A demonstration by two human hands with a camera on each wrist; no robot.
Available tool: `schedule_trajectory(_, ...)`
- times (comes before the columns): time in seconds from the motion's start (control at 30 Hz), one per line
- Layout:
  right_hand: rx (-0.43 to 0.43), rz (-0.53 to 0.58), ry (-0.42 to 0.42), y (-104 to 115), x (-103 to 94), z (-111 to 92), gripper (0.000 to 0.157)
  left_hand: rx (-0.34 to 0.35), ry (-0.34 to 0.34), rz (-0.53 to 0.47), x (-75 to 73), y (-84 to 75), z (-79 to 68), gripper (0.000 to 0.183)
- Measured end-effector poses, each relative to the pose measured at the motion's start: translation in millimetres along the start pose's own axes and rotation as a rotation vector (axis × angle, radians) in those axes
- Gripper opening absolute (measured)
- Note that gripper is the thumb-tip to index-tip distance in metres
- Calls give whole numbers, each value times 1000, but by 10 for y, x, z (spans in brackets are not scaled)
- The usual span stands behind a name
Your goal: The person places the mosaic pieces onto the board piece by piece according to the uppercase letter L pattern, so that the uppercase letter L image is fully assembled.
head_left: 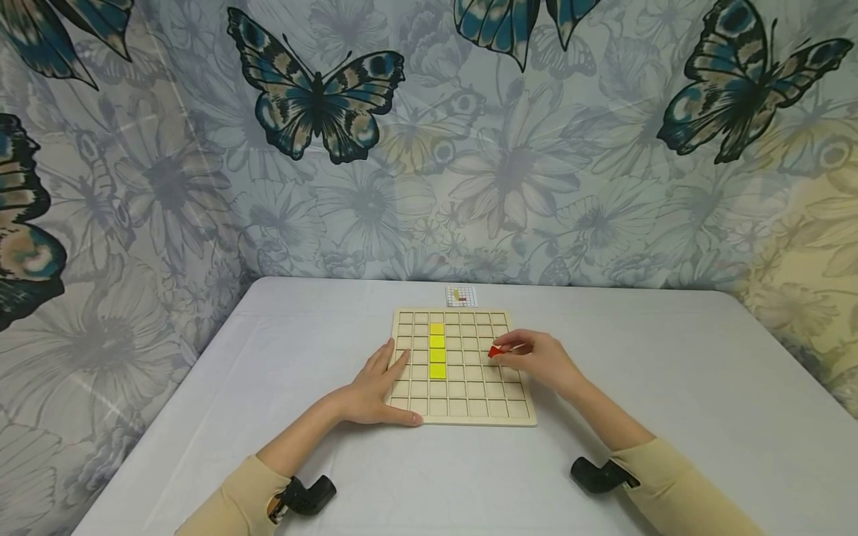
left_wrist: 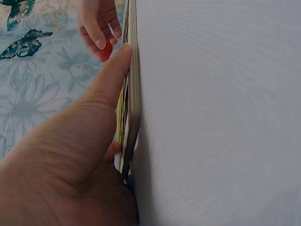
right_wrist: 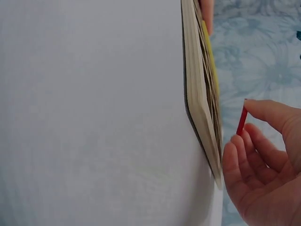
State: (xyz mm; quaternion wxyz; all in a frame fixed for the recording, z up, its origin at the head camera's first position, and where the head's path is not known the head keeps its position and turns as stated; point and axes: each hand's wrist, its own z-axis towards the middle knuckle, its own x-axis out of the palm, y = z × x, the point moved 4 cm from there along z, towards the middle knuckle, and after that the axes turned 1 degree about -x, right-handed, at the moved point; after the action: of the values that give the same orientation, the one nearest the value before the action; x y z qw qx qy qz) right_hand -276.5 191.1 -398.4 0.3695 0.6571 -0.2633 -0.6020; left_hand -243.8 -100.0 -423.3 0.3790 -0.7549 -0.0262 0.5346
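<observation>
A wooden grid board (head_left: 482, 407) lies flat on the table. Several yellow square tiles (head_left: 438, 355) form one column in its cells, left of the middle. My right hand (head_left: 539, 361) is over the board's right side and pinches a red tile (head_left: 494, 351) between thumb and fingers. In the right wrist view the red tile (right_wrist: 242, 120) appears edge-on, apart from the board. My left hand (head_left: 367, 393) rests on the board's left side with fingers spread, the thumb along the front edge. In the left wrist view that thumb (left_wrist: 106, 84) touches the board's rim.
A small card (head_left: 461, 296) printed with a coloured grid lies just behind the board. The white-covered table (head_left: 322, 320) reaches back to a wall covering (head_left: 415, 208) with butterflies and flowers. Black devices (head_left: 596, 475) stick out at both sleeve cuffs.
</observation>
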Motion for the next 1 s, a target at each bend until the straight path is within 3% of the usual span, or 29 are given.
schedule_trajectory(0.5,-67,-39,84,169,222,-57,29,-5,-4,5,5,8,11,113)
schedule_trajectory(1.0,-261,-96,131,313,435,17,21,-3,-5,21,6,17,14,112)
